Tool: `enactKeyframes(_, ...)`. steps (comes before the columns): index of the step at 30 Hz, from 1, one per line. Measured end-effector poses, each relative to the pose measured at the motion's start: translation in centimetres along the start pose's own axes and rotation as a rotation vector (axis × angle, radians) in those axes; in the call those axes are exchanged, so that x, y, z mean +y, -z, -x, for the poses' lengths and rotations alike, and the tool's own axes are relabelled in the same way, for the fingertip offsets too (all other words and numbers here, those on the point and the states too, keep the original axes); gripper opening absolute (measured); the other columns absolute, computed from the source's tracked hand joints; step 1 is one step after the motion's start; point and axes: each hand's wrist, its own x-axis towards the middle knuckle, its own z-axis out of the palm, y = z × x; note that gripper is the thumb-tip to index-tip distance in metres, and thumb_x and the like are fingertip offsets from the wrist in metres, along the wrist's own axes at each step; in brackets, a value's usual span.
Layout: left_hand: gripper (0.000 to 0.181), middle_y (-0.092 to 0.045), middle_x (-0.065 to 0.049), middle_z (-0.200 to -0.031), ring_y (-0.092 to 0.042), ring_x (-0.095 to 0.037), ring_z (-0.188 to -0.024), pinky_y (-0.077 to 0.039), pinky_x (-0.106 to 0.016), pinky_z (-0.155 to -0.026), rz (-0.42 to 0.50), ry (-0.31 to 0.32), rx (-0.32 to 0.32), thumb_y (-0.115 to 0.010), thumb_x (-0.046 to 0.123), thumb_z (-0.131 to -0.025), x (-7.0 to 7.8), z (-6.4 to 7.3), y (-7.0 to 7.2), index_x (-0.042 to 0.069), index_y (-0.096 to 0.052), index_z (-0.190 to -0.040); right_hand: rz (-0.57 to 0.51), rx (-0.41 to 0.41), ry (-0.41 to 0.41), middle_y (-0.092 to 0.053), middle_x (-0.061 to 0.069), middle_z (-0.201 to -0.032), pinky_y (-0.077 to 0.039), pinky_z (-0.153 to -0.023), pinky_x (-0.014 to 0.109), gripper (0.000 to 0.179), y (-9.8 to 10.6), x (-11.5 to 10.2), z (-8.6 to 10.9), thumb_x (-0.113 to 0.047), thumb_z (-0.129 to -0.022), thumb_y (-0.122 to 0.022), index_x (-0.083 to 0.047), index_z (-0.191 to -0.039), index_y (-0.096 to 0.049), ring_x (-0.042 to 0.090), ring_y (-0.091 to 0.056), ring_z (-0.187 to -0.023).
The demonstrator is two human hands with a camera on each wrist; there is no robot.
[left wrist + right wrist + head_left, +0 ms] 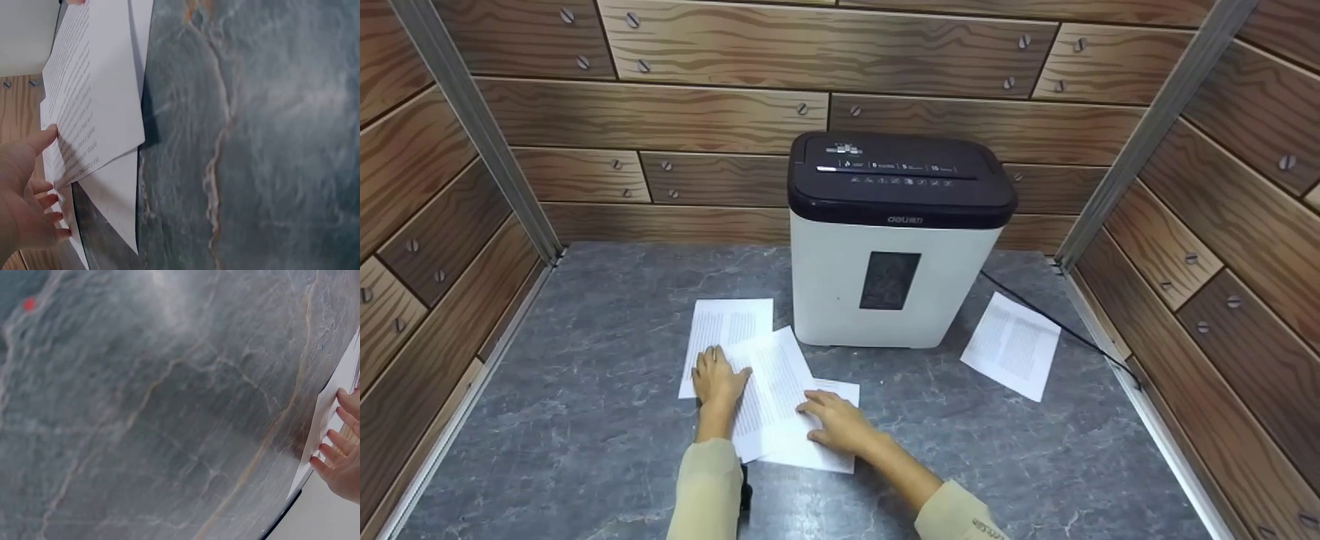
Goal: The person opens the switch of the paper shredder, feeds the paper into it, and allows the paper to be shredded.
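Note:
Several printed sheets overlap in front of a white paper shredder (836,285) with a dark top. My left hand (720,381) lies over the left sheet (735,319), its thumb at the edge of the middle sheet (772,382). In the left wrist view, this hand (28,194) has spread fingers and its thumb touches printed paper (107,84). My right hand (840,421) rests on the sheet at the right (844,390), which lies partly under the middle one. Loosely extended fingers of the right hand (342,444) touch white paper (329,402) in the right wrist view.
Another printed sheet (1012,349) lies to the right of the shredder. A black cord (1057,319) runs from behind the shredder to the right wall. Wood-patterned panels (720,112) enclose the grey marbled surface (585,375) at the back and both sides.

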Motion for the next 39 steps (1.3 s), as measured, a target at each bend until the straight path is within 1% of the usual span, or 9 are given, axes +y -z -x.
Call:
enactKeyframes(4,0.069,-0.040,-0.028,-0.129,-0.032,-0.040,-0.123,-0.021,-0.050,-0.104,0.004,-0.030,0.018,-0.070,0.026,-0.080,-0.1,-0.3,0.1,-0.012,-0.040,-0.130,-0.014,0.007,0.003,-0.048,0.014,-0.130,-0.041,-0.092,0.045,0.038,0.1,0.0,0.1,-0.019,-0.080,-0.070,-0.012,-0.116,-0.060,0.030,-0.044,-0.119)
enactKeyframes(6,0.062,-0.043,-0.028,-0.122,-0.037,-0.040,-0.118,-0.028,-0.049,-0.100,0.048,-0.044,0.065,-0.070,0.020,-0.080,-0.1,-0.5,0.1,-0.010,-0.044,-0.127,-0.020,0.009,0.009,-0.048,0.014,-0.129,-0.041,-0.091,0.045,0.038,0.2,0.0,0.0,-0.019,-0.079,-0.070,-0.012,-0.115,-0.061,0.031,-0.044,-0.119)
enactKeyframes(13,0.017,-0.056,-0.018,-0.085,-0.054,-0.035,-0.085,-0.045,-0.045,-0.074,0.365,-0.073,0.393,-0.061,-0.008,-0.079,0.7,-0.7,1.5,-0.004,-0.065,-0.096,-0.016,0.021,0.024,-0.049,0.014,-0.128,-0.041,-0.091,0.045,0.038,0.0,0.0,-0.1,-0.018,-0.078,-0.071,-0.011,-0.114,-0.061,0.030,-0.045,-0.118)
enactKeyframes(16,0.010,-0.056,-0.016,-0.077,-0.055,-0.033,-0.076,-0.045,-0.045,-0.069,0.461,-0.083,0.462,-0.061,-0.009,-0.079,1.7,-0.4,3.0,-0.004,-0.067,-0.084,-0.020,0.020,0.030,-0.050,0.015,-0.128,-0.041,-0.091,0.045,0.037,0.1,0.1,-0.2,-0.018,-0.078,-0.070,-0.011,-0.114,-0.061,0.031,-0.045,-0.118)
enactKeyframes(20,0.007,-0.060,-0.015,-0.075,-0.057,-0.031,-0.073,-0.045,-0.043,-0.068,0.532,-0.118,0.454,-0.064,-0.008,-0.078,3.2,0.8,5.3,-0.003,-0.069,-0.079,-0.049,0.052,0.003,-0.051,0.015,-0.125,-0.042,-0.091,0.044,0.036,0.4,0.3,-0.4,-0.016,-0.079,-0.068,-0.008,-0.114,-0.060,0.031,-0.048,-0.114)
enactKeyframes(23,0.007,-0.063,-0.014,-0.075,-0.059,-0.029,-0.072,-0.046,-0.042,-0.067,0.546,-0.139,0.432,-0.066,-0.006,-0.077,4.1,2.0,6.9,-0.001,-0.070,-0.079,-0.117,0.155,-0.038,-0.053,0.015,-0.121,-0.042,-0.092,0.042,0.038,0.8,0.5,-0.8,-0.013,-0.080,-0.067,-0.003,-0.116,-0.058,0.031,-0.050,-0.111)
enactKeyframes(29,0.007,-0.064,-0.011,-0.076,-0.061,-0.024,-0.069,-0.048,-0.039,-0.064,0.589,-0.198,0.425,-0.069,-0.005,-0.076,5.2,4.8,9.0,0.001,-0.071,-0.077,-0.450,0.381,-0.141,-0.053,0.023,-0.119,-0.042,-0.091,0.048,0.045,2.1,0.8,-1.5,-0.005,-0.081,-0.065,0.005,-0.122,-0.050,0.039,-0.050,-0.110)
enactKeyframes(34,0.008,-0.065,-0.011,-0.079,-0.062,-0.023,-0.070,-0.052,-0.035,-0.065,0.664,-0.299,0.375,-0.068,-0.008,-0.076,5.9,6.6,9.7,0.000,-0.070,-0.077,-0.755,0.382,-0.255,-0.046,0.031,-0.123,-0.039,-0.092,0.054,0.050,3.4,0.9,-1.6,-0.005,-0.086,-0.060,0.010,-0.128,-0.039,0.046,-0.043,-0.114)
enactKeyframes(39,0.008,-0.066,-0.012,-0.080,-0.062,-0.023,-0.073,-0.052,-0.028,-0.067,0.800,-0.316,0.308,-0.067,-0.009,-0.076,6.7,7.2,10.0,-0.003,-0.070,-0.081,-0.883,0.437,-0.304,-0.048,0.036,-0.117,-0.042,-0.090,0.050,0.042,5.6,0.3,-0.9,-0.002,-0.089,-0.055,0.019,-0.121,-0.041,0.045,-0.048,-0.109)
